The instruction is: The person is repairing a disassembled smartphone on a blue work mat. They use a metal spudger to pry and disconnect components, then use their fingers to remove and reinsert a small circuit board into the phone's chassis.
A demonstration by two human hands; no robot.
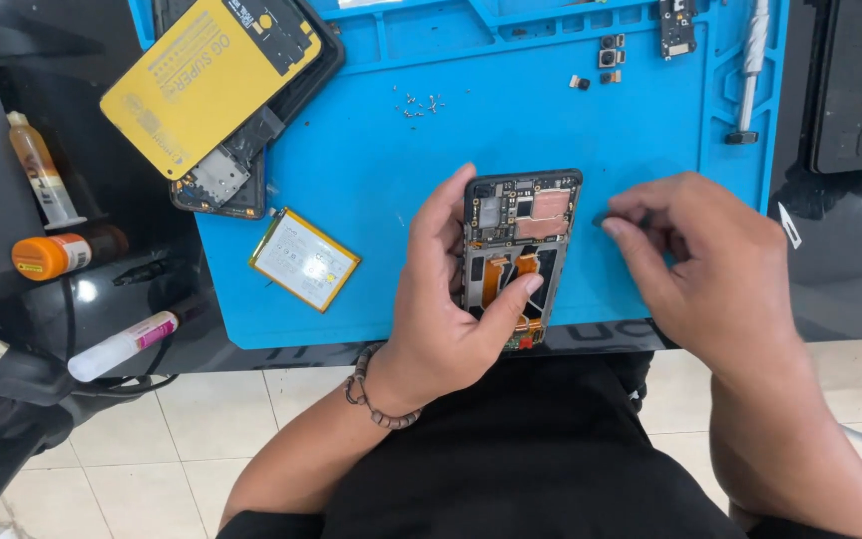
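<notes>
My left hand [451, 299] grips an opened phone [517, 225], back cover off, circuit board and orange flex cables showing. Its thumb lies across the lower part of the phone, near the cables. The phone rests at the near edge of a blue work mat [391, 170]. My right hand [710, 265] hovers just right of the phone's top corner. Its fingertips are pinched on a small dark part [601, 217] that is too small to name.
On the mat lie a loose white battery [303, 259], another dismantled phone under a yellow battery [216, 75], several tiny screws [419, 104], small camera modules [609, 55] and a screwdriver [750, 70]. Glue bottles [57, 255] and a tube [122, 344] lie to the left, off the mat.
</notes>
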